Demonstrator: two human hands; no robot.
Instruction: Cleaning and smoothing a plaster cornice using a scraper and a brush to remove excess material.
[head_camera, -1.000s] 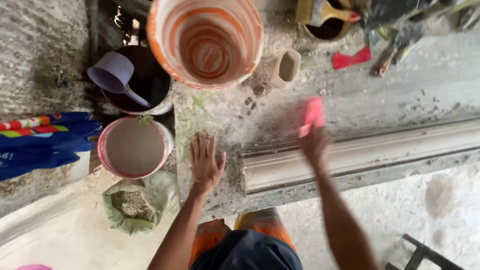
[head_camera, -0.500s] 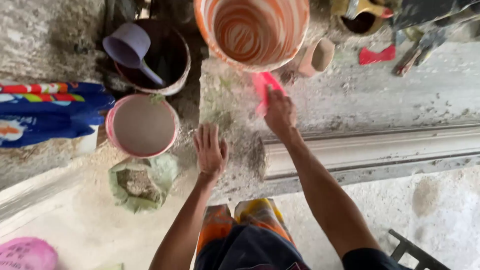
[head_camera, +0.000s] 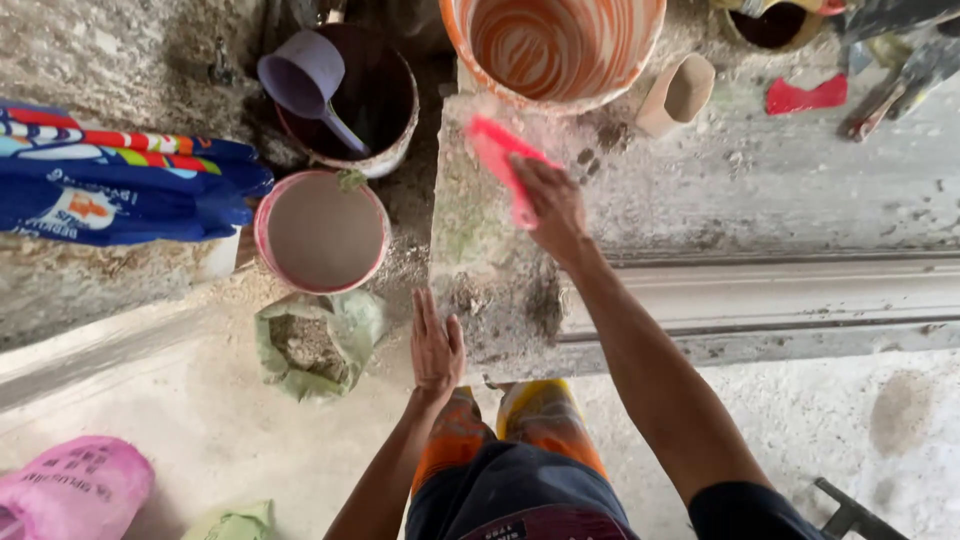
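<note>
The right hand (head_camera: 555, 205) grips a pink scraper (head_camera: 503, 160) (flat plastic) on the dusty slab (head_camera: 480, 250), near the orange bucket (head_camera: 553, 45). The left hand (head_camera: 436, 347) lies open, holding nothing, on the slab's edge.

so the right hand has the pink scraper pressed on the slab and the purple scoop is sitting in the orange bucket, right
Not quite. The head view shows the purple scoop in the dark bucket at the slab's left, not the orange bucket. The rest holds: the right hand presses the pink scraper on the slab.
</note>
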